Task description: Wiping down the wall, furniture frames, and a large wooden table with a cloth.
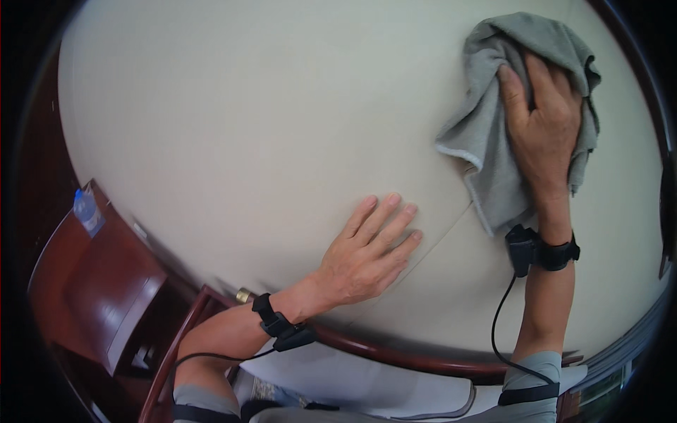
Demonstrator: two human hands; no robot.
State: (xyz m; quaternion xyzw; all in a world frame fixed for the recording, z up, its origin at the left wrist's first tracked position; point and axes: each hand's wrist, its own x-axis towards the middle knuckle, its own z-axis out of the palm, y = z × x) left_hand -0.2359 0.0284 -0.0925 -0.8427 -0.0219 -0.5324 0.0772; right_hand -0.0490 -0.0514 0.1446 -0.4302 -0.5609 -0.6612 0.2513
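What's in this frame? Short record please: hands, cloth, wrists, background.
left hand: open, palm toward pale surface, nothing held
right hand: on cloth, partly covered by its folds; grip unclear
cloth: grey, rumpled, pale edging
wrists: black strap and cable on each
background: blue-capped bottle on brown furniture, at left

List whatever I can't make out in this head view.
In the head view:
- Fingertips of the right hand, thumb aside: hidden by folds of the gray cloth.
- The patch of pale surface beneath the cloth: covered by it.
- Palm of the left hand: turned away, hidden by the hand itself.
- Markings on the blue-capped bottle: too small and blurred.
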